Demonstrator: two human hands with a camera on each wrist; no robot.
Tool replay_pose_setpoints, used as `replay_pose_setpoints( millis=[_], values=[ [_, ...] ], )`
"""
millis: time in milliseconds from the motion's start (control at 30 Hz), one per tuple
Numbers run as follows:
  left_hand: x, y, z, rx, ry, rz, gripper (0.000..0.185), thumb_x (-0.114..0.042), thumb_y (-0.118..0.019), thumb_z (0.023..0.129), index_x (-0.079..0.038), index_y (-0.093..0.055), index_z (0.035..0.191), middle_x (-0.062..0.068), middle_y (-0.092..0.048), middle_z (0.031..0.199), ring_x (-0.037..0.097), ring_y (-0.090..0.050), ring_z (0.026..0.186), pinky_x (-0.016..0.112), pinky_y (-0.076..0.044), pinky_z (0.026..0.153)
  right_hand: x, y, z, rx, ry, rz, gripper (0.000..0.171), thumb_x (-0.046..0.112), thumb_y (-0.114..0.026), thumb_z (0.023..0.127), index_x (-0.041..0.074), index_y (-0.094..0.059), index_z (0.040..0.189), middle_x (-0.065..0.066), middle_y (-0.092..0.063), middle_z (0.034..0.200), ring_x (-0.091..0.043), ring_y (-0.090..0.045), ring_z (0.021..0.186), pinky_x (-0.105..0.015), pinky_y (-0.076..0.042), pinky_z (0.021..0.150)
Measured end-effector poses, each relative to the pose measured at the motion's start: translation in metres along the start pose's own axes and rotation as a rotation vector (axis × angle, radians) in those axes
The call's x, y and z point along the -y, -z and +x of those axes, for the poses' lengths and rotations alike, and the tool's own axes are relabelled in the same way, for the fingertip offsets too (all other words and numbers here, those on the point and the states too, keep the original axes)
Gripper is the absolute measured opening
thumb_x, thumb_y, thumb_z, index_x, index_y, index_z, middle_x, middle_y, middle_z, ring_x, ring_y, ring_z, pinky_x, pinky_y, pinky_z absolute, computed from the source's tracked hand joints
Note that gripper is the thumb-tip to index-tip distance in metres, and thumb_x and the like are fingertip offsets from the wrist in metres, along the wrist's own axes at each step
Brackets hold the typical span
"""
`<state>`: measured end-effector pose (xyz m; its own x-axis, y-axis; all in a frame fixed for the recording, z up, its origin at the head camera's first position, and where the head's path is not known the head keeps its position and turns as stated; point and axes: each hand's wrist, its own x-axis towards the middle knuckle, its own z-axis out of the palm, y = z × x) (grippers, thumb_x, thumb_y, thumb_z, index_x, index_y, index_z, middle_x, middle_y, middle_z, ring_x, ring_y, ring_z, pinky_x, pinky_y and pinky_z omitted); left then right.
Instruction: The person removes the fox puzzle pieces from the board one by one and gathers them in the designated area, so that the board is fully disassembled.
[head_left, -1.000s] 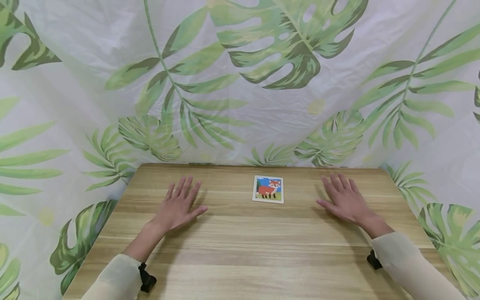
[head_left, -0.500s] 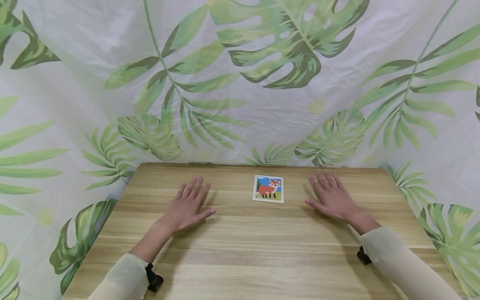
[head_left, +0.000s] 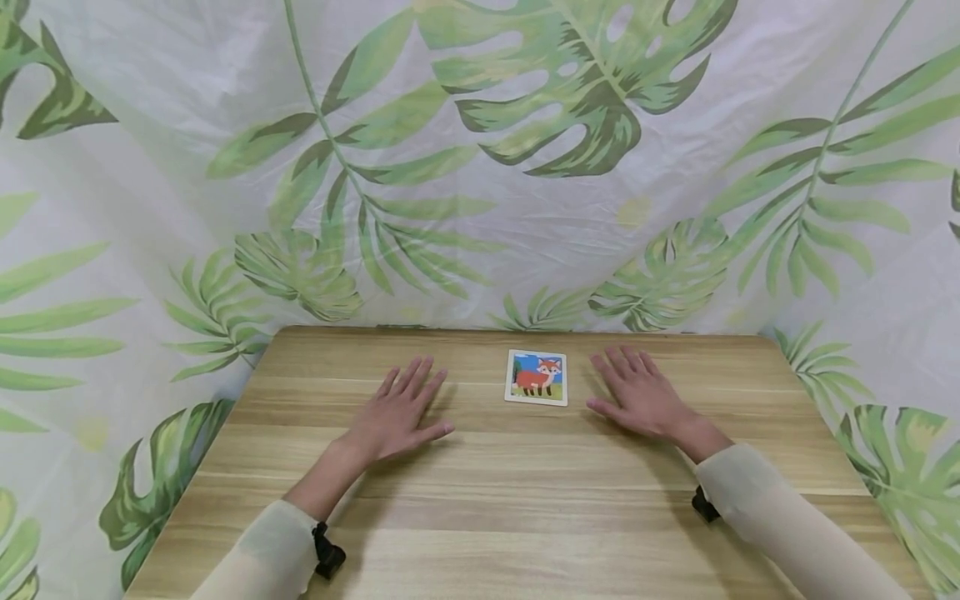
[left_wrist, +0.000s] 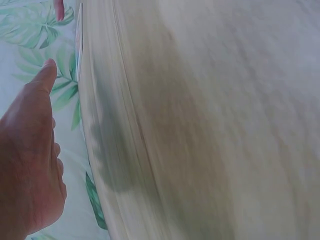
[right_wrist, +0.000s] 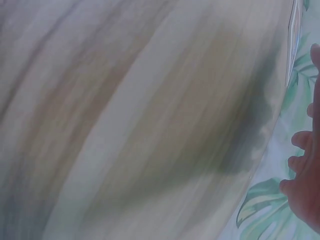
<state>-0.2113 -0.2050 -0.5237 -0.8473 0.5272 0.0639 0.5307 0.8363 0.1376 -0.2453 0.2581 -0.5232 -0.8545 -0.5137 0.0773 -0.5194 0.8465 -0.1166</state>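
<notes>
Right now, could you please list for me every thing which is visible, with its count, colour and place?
Table: one, light brown wood grain, lower part of the head view.
Leaf-print sheet: one, whitish with green leaves, behind and beside the table.
Fox card: one, orange-red fox, white border, on the table near its far edge.
Sleeves: two, cream, lower left and right.
Black devices: two, black, one at each cuff.
Left hand: one, left of the fox card.
Right hand: one, right of it.

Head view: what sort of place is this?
Probably a staged recording spot indoors: a creased leaf-print sheet hangs behind a wood-grain table, which bears a square fox picture.
</notes>
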Motion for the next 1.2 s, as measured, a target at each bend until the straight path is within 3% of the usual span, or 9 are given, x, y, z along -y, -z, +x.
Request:
replay_pose_setpoints(
  millis=[300, 567, 1200],
  values=[
    [-0.017, -0.001, 0.013, 0.049, -0.027, 0.025, 0.095, -0.072, -0.049, 0.102, -0.012, -0.022, 0.170, 0.019, -0.014, 0.176, 0.038, -0.010, 0.164, 0.060, -0.012, 0.130, 0.011, -0.006, 0.010, 0.003, 0.021, 0.012, 0.085, 0.060, -0.054, 0.105, 0.006, -0.031, 0.167, -0.026, -0.028, 0.171, -0.049, -0.022, 0.158, -0.067, -0.018, 0.126],
    [-0.030, -0.006, 0.026, 0.053, -0.066, 0.056, 0.096, -0.076, -0.044, 0.101, -0.013, -0.022, 0.171, 0.019, -0.014, 0.176, 0.038, -0.012, 0.163, 0.058, -0.013, 0.131, 0.018, -0.010, 0.017, 0.003, 0.033, 0.040, 0.084, 0.060, -0.053, 0.105, 0.008, -0.031, 0.167, -0.024, -0.027, 0.171, -0.049, -0.023, 0.158, -0.067, -0.018, 0.126],
    [-0.055, -0.022, 0.056, 0.070, -0.142, -0.009, 0.092, -0.073, -0.042, 0.103, -0.012, -0.024, 0.170, 0.018, -0.014, 0.177, 0.037, -0.013, 0.164, 0.057, -0.013, 0.131, 0.026, -0.014, 0.038, -0.022, 0.097, 0.146, 0.080, 0.050, -0.059, 0.106, 0.005, -0.033, 0.166, -0.025, -0.039, 0.165, -0.047, -0.035, 0.153, -0.061, -0.029, 0.124]
  ],
)
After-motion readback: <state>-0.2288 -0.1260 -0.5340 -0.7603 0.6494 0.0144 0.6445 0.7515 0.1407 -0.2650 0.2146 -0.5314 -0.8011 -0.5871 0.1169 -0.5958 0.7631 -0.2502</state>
